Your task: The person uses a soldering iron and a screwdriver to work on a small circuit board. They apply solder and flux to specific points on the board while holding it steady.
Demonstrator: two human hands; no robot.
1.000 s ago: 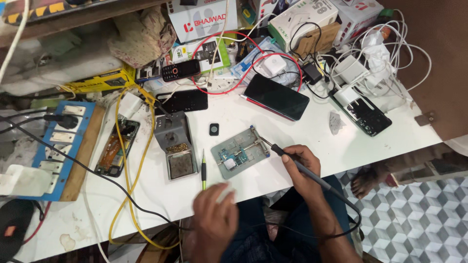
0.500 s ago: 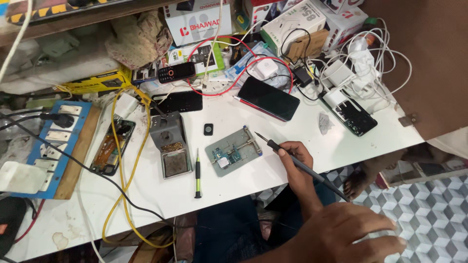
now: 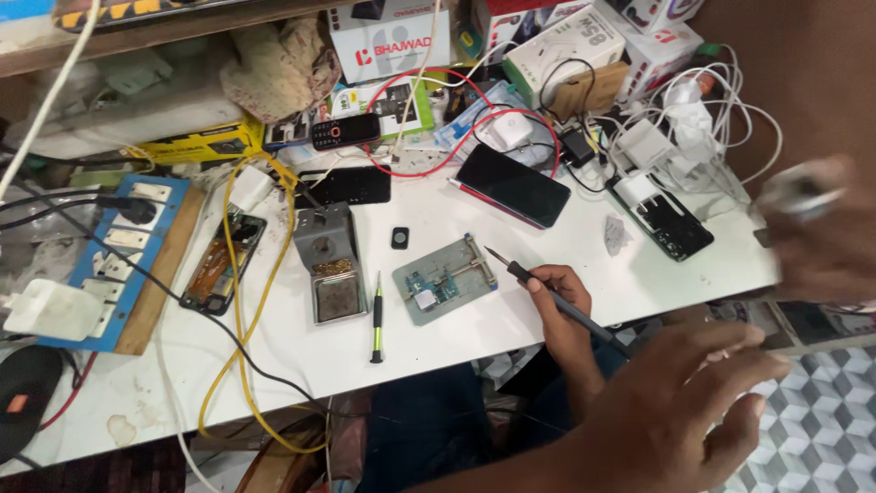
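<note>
Fingers (image 3: 730, 365) of the left hand (image 3: 671, 415) are spreading open, empty, nearest the camera. Beyond, the right hand (image 3: 558, 297) is gripping a soldering iron (image 3: 534, 281), its tip hovering beside the circuit board holder (image 3: 444, 278) lying mid-bench (image 3: 547, 246), green screwdriver (image 3: 376, 318) alongside.

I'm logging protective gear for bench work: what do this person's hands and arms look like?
Both hands are bare: no gloves, rings or watch show on the right hand or on the left hand, which is motion-blurred. The forearms in view are uncovered, with no sleeve visible.
</note>
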